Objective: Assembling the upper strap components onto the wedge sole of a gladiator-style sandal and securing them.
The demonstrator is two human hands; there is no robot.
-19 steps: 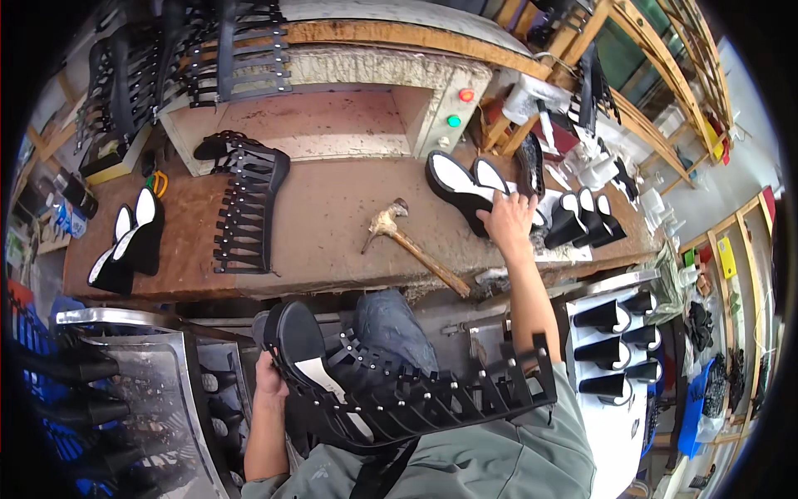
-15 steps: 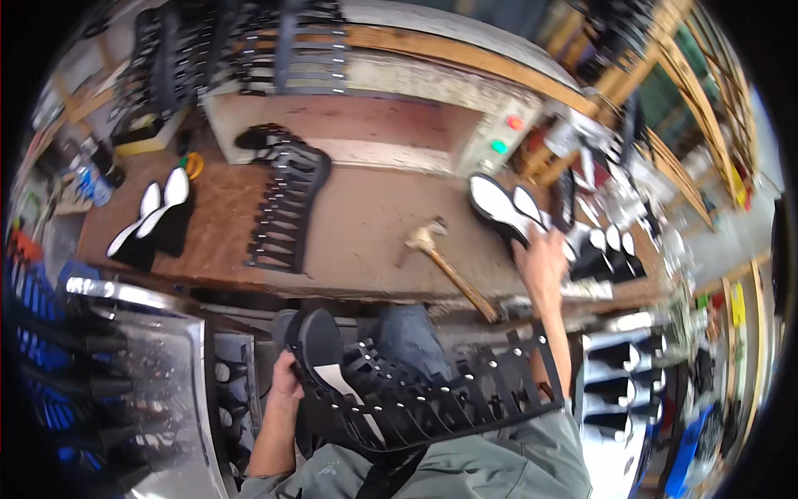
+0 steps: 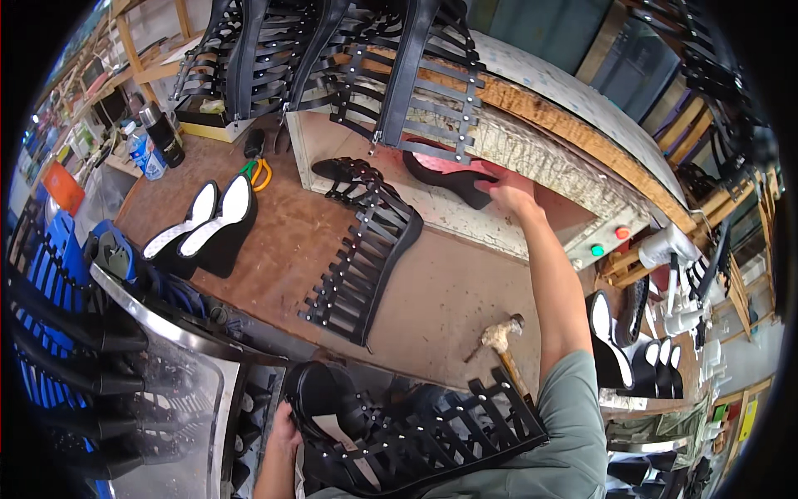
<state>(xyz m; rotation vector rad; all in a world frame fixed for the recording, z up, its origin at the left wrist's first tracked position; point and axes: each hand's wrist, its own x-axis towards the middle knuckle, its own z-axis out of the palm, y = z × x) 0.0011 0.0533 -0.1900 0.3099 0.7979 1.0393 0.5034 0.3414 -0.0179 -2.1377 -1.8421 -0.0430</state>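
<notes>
My left hand [image 3: 285,434] is closed on a black strappy gladiator sandal boot [image 3: 424,428], which lies across my lap with its foot end near that hand. Its open straps stretch right, toward my right sleeve. Far out in front, my right hand [image 3: 509,195] grips the heel end of a black wedge sole [image 3: 453,179] inside the pink-lit opening of a box. The toe of that sole points left. Another black wedge sole with a white top [image 3: 611,341] stands at the right of the bench. A second strappy boot [image 3: 366,254] lies on the bench, left of the hammer [image 3: 501,341].
The long whitish box [image 3: 573,220] has red and green buttons at its right end. Strappy boot uppers [image 3: 416,75] hang over it. Two white-topped wedge soles [image 3: 224,224], orange-handled scissors [image 3: 262,172] and a bottle [image 3: 145,154] are left. A metal-edged rack [image 3: 166,333] stands lower left.
My right hand has moved from the soles at the bench's right into the box's opening, carrying one wedge sole. The view has turned. My left hand still holds the sandal boot.
</notes>
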